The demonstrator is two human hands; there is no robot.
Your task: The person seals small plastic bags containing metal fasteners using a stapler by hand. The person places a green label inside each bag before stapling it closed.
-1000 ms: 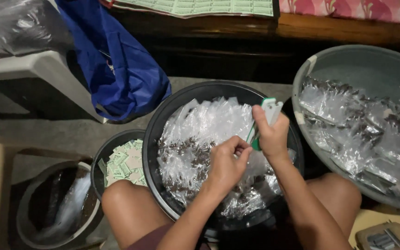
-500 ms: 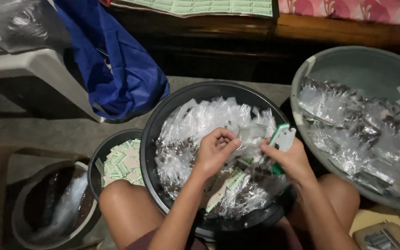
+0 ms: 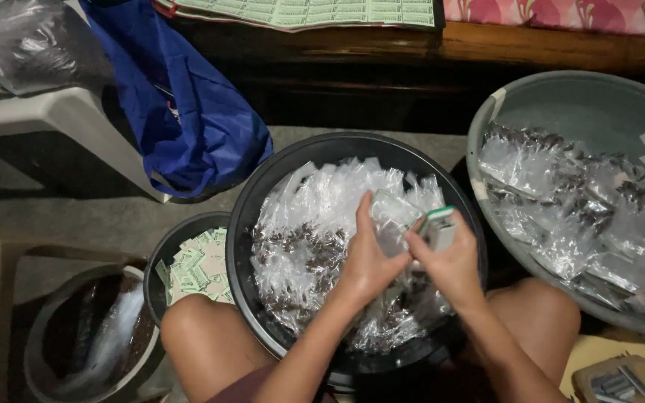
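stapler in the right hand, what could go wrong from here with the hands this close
The left hand pinches a small clear packet right beside the white and green stapler in the right hand, so a fingertip could get caught. The black basin sits between the knees, heaped with slippery packets, and a bump might tip it. Loose green labels in the small tub beside the left knee could scatter.

Both hands meet over the black basin (image 3: pixel 263 201), which is packed with small clear plastic packets (image 3: pixel 315 224). Left hand (image 3: pixel 367 261) pinches a clear packet (image 3: pixel 391 213), right hand (image 3: pixel 449 261) grips a white and green stapler (image 3: pixel 437 226) right against it. Small bowl of green paper labels (image 3: pixel 197 263) sits by the left knee, grey tub (image 3: pixel 561 104) of more packets on the right.
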